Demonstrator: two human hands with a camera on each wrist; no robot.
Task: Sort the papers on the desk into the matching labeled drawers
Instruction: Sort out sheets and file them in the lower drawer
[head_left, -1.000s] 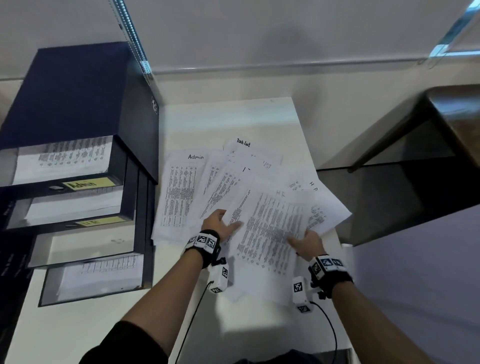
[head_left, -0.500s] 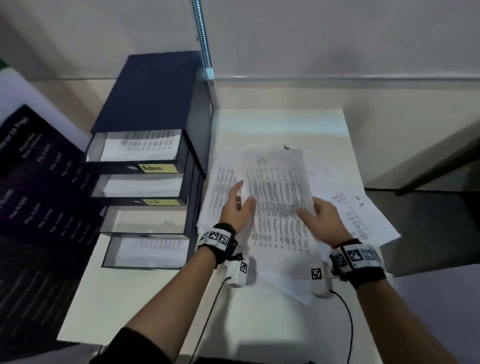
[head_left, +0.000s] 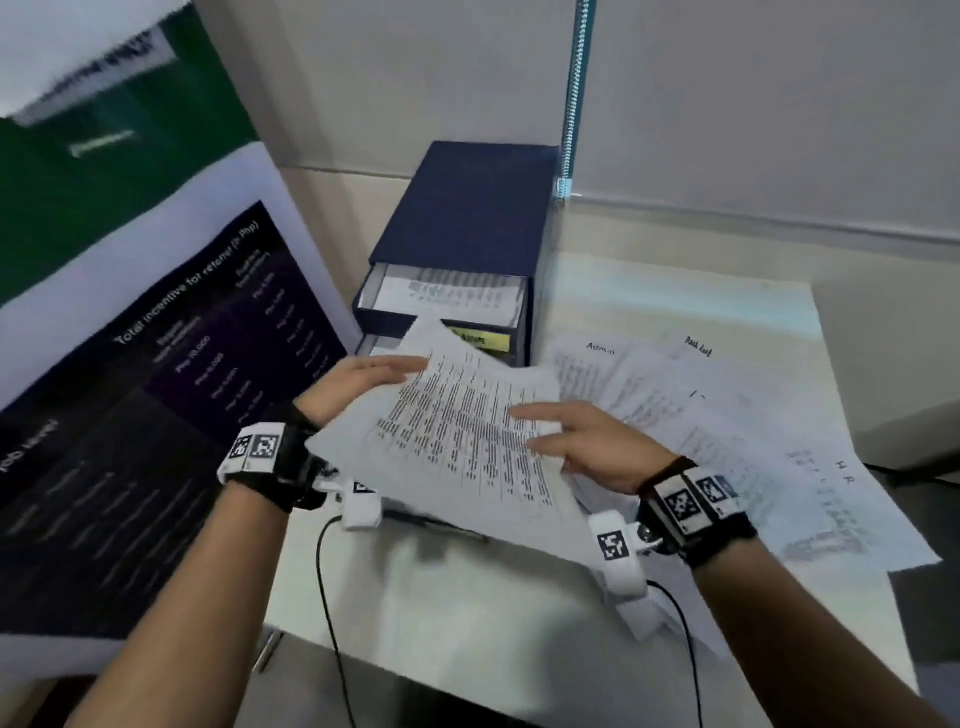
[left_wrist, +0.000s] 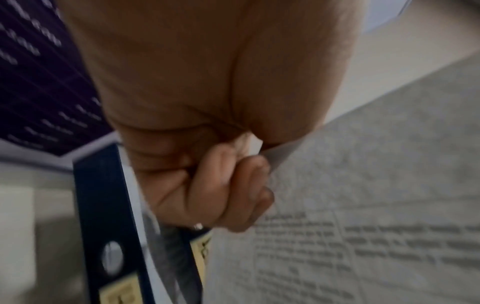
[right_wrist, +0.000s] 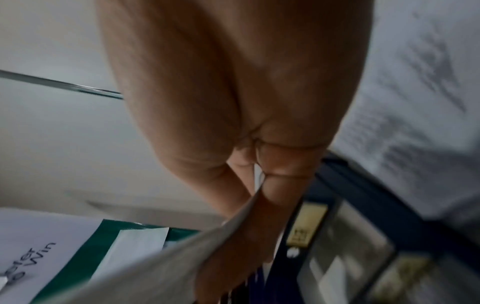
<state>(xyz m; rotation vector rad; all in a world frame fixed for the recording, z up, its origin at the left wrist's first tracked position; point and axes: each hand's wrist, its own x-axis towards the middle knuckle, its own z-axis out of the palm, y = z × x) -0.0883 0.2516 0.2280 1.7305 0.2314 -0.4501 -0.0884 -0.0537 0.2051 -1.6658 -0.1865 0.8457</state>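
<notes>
The desk (head_left: 675, 291) carries a blue drawer unit (head_left: 467, 223) at its back left and a fan of papers (head_left: 727, 415) spread to the right of it, headed Admin, HR and another word too blurred to read. To the left stands a poster (head_left: 156, 364) with a dark panel.

The unit's top drawer (head_left: 447, 296) is pulled out with printed pages already in it; a yellow label (head_left: 480, 340) shows below it, partly hidden and blurred, so I cannot read it.

A sheet (head_left: 467, 436) is held in the air in front of the unit, above the desk, tilted, its far corner covering part of the label. Its long axis runs away from the person, toward the drawers.

The left hand (head_left: 358, 384) holds the sheet's left edge; the left wrist view shows its fingers (left_wrist: 228, 189) curled under the paper, pinching it. The right hand (head_left: 587, 441) lies on the right side, fingers stretched over the print, and the right wrist view shows the edge caught between thumb and fingers (right_wrist: 280, 185).

The drawers lie straight ahead of the sheet's far edge, slightly left, so the left hand is nearer. Which drawer fits is unclear, since the sheet's heading is not legible.
</notes>
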